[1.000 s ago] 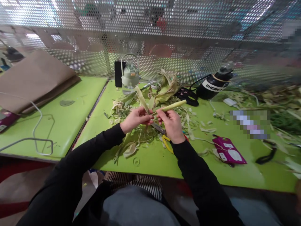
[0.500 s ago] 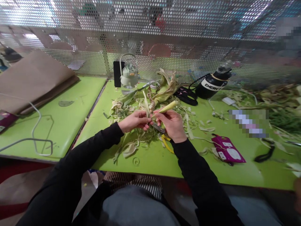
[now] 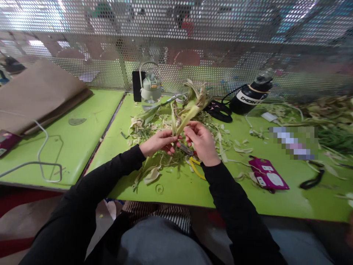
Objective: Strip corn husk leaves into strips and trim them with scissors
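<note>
From here, the left hand (image 3: 158,142) pinches a husk (image 3: 173,119) by its base, length rising away from the person, right hand (image 3: 203,142) close beside, grip unclear.

Single head-worn view, facing forward and down, from close above the green table (image 3: 182,190)

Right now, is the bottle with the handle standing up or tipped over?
Upright: the pale green bottle stands with its clear base down on the green table and its handle arching above.
</note>
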`<state>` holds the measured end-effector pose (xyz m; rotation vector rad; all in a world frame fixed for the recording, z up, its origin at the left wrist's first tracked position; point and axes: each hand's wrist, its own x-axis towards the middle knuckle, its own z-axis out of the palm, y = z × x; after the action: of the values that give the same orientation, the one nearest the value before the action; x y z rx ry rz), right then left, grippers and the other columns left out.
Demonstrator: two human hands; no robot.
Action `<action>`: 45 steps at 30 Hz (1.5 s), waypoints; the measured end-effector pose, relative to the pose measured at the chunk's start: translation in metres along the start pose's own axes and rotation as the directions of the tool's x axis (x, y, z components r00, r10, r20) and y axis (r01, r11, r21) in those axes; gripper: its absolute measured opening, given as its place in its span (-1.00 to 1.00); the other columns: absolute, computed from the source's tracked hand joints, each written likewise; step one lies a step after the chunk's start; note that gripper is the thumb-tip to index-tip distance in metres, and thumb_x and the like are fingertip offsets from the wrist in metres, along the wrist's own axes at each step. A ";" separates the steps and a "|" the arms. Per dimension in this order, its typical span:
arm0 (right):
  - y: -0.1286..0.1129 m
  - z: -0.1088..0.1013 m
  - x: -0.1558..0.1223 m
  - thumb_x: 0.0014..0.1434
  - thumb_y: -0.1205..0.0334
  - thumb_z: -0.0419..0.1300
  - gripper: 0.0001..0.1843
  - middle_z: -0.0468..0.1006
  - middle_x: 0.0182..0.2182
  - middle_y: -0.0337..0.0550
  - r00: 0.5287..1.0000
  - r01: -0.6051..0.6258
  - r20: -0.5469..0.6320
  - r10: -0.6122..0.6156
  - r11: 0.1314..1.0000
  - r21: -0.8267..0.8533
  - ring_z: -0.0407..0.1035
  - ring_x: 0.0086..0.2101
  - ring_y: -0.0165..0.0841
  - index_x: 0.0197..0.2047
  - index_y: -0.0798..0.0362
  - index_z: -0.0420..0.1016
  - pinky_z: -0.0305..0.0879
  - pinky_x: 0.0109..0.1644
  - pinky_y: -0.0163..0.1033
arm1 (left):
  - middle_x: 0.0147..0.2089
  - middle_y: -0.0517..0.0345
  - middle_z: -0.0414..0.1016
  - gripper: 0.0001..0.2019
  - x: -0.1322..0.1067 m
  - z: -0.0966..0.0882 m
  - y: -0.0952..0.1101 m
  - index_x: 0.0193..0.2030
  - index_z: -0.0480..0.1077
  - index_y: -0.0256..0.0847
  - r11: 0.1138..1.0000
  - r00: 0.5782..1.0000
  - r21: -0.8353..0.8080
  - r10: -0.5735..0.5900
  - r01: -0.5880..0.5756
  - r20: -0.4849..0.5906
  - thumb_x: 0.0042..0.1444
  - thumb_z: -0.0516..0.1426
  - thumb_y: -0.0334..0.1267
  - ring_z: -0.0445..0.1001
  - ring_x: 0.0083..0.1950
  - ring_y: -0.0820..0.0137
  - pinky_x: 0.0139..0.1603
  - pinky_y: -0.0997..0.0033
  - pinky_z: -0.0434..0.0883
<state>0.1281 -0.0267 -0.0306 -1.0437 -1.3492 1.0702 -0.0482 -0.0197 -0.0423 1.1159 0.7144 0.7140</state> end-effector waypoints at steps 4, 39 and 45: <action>0.001 -0.001 -0.001 0.08 0.01 0.32 -0.73 0.44 -0.58 -0.34 0.999 -0.021 0.046 0.028 0.989 -0.149 0.23 -0.61 -0.51 -0.32 0.03 0.47 0.11 -0.58 -0.37 | -0.30 0.13 0.53 -0.83 -0.001 -0.001 0.000 -0.12 0.39 -0.30 1.000 0.998 -0.015 -0.011 0.012 0.055 0.21 0.15 -0.25 0.48 -0.53 0.58 -0.57 0.61 0.34; -0.005 0.004 -0.003 0.12 0.00 0.20 -0.73 0.24 -0.68 -0.39 0.986 -0.099 -0.134 0.097 0.995 -0.005 0.06 -0.69 -0.53 -0.43 0.00 0.34 -0.13 -0.69 -0.37 | -0.28 0.05 0.59 -0.73 -0.004 0.002 -0.001 -0.22 0.35 -0.28 0.997 0.997 0.074 -0.008 0.002 0.078 0.22 0.14 -0.07 0.47 -0.57 0.58 -0.61 0.63 0.27; -0.008 -0.002 -0.002 0.04 0.09 0.28 -0.79 0.33 -0.67 -0.39 0.987 -0.046 -0.153 0.041 0.999 -0.028 0.05 -0.72 -0.56 -0.44 0.02 0.38 -0.05 -0.69 -0.37 | -0.30 0.09 0.57 -0.73 -0.002 0.003 -0.002 -0.27 0.33 -0.27 0.993 1.000 0.115 0.002 -0.003 0.011 0.22 0.14 -0.06 0.43 -0.59 0.62 -0.63 0.64 0.24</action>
<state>0.1299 -0.0300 -0.0235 -1.1596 -1.2286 0.9831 -0.0468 -0.0239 -0.0429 1.2254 0.7523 0.6746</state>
